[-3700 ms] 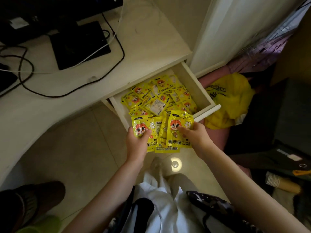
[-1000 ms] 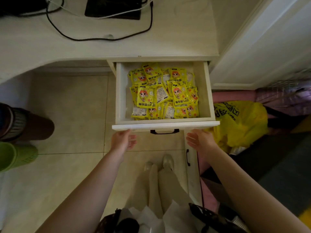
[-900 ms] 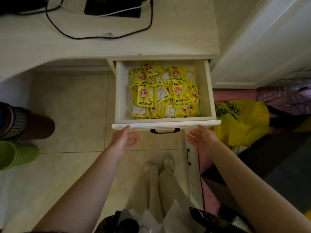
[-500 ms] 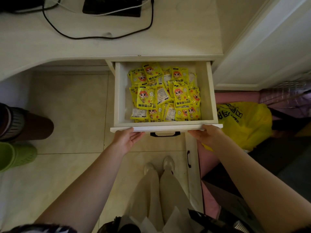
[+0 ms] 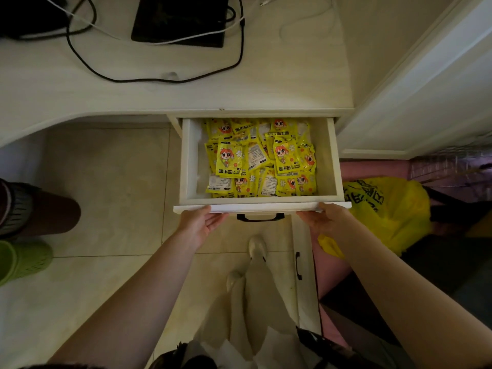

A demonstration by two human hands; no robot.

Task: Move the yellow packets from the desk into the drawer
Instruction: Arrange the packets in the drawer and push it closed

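Bench (image 5: 159, 91): pale top, bearing a black pad (image 5: 181, 20) and looping cables (image 5: 159, 80). Drawer (image 5: 334, 161): pulled out beneath the bench edge, black handle (image 5: 260, 217) on its front. Packets (image 5: 262, 161): yellow, heaped inside the drawer, filling its middle and right. Left hand (image 5: 201, 225): against the drawer front's left end, fingers straight and together. Right hand (image 5: 326, 221): at the front's right end, fingers laid along the edge, loosely extended.

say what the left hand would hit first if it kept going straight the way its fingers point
The left hand already touches the drawer front, so that panel is first. Its fingers slant toward the black handle, likely next, though depth is unclear.
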